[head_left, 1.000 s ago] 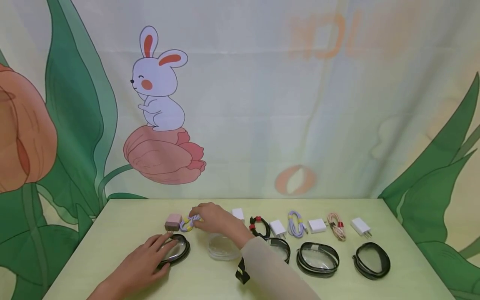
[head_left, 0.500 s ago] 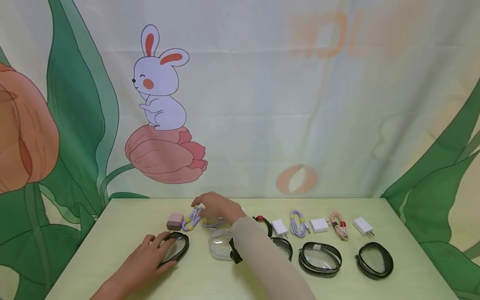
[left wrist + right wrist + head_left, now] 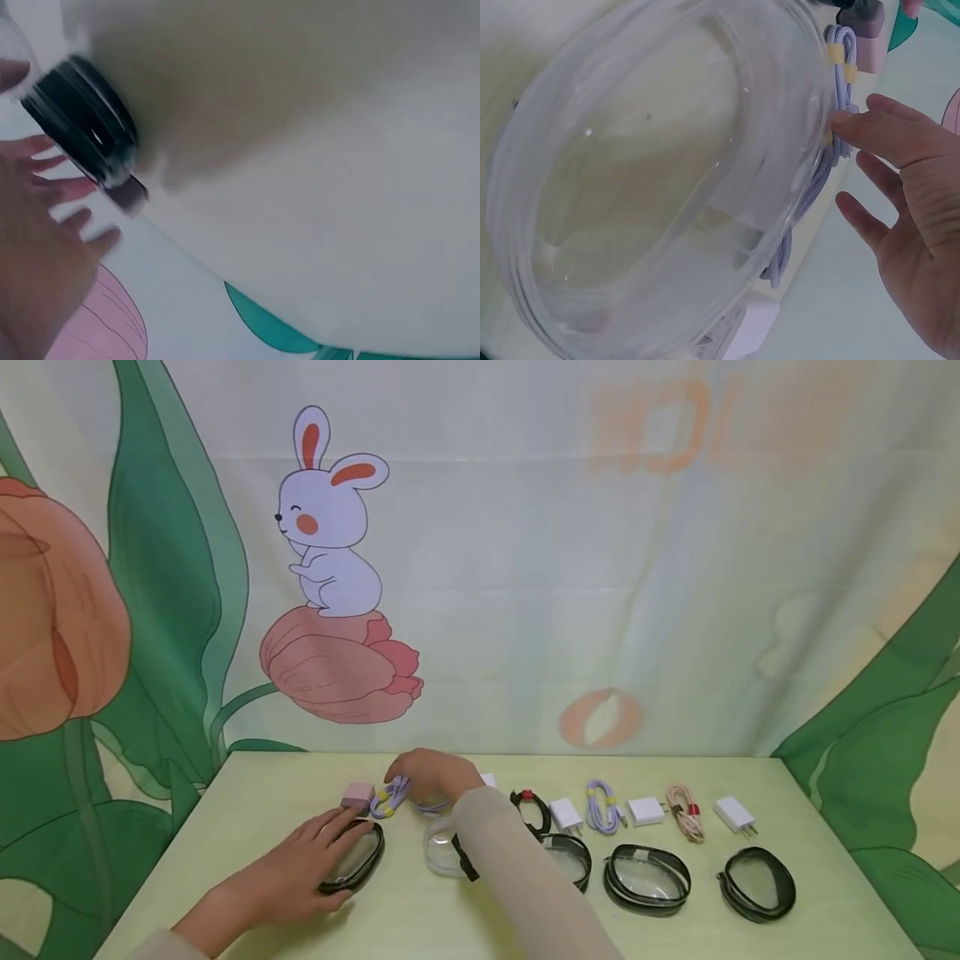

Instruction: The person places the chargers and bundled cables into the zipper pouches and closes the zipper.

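Two bare hands are at work, well apart from each other. In the lower left of the head view we see the left hand (image 3: 300, 868), its fingers stretched and parted, resting on a black-rimmed clear case (image 3: 358, 864). The right hand (image 3: 438, 775), at the lower centre, reaches down to a lilac cable bundle (image 3: 390, 797) with yellow ties, which lies on the pale table (image 3: 420, 914) just beside a pink charger (image 3: 357, 796). In the right wrist view we find the thumb at the bundle and the other fingers spread; whether thumb and finger pinch it, we cannot tell.

We judge the step in hand to be placing or straightening that bundle in the row. The next move seems to call for a light touch that clears the second lilac bundle (image 3: 431, 808), partly under the palm, and the clear case (image 3: 441, 847) below, while the left hand steadies its own case.
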The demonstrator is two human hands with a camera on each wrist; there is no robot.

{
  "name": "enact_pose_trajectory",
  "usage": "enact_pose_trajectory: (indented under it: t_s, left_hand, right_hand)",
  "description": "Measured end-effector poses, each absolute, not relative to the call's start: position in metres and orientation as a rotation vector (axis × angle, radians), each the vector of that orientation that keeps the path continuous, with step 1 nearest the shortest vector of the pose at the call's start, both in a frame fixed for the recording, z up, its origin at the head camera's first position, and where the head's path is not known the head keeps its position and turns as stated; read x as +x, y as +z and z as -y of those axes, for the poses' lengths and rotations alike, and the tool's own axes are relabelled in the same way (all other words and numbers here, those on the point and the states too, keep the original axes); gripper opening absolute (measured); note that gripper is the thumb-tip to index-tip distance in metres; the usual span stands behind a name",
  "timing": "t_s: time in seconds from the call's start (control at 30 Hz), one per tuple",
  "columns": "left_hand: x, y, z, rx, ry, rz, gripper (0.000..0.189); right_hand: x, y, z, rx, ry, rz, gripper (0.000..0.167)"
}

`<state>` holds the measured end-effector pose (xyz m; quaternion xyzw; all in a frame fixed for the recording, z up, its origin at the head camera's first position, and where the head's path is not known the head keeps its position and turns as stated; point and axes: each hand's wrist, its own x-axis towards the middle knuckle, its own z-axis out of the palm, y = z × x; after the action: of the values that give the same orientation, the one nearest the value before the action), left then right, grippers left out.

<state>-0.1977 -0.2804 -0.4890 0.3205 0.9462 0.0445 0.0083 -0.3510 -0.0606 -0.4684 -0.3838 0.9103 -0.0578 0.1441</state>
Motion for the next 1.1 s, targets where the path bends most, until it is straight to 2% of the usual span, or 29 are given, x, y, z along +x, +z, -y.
enact_pose_trajectory:
  t_s: [0.17,0.37,0.6,0.8,0.93,1.1]
  left_hand:
    - [-0.207,-0.479,0.290,1.180,0.140,-2.774,0.089]
    - [-0.218,-0.472,0.292,1.270,0.163,-2.611,0.091]
    - [-0.227,-0.465,0.284,1.051,0.181,-2.599,0.082]
    - [-0.223,-0.471,0.277,0.799,0.276,-2.689,0.088]
    - [-0.220,-0.471,0.275,0.753,0.331,-2.727,0.091]
    - [-0.222,-0.473,0.277,0.816,0.345,-2.738,0.095]
  right_hand:
    - [-0.352,-0.470,0.060,-1.121,-0.159,-2.610,0.051]
    - [-0.355,-0.477,0.065,-1.133,-0.170,-2.594,0.051]
    - [-0.354,-0.483,0.069,-1.156,-0.162,-2.628,0.044]
    - [-0.351,-0.485,0.073,-1.167,-0.117,-2.662,0.039]
    - [-0.352,-0.486,0.075,-1.169,-0.116,-2.667,0.040]
    - [-0.352,-0.485,0.078,-1.180,-0.081,-2.663,0.042]
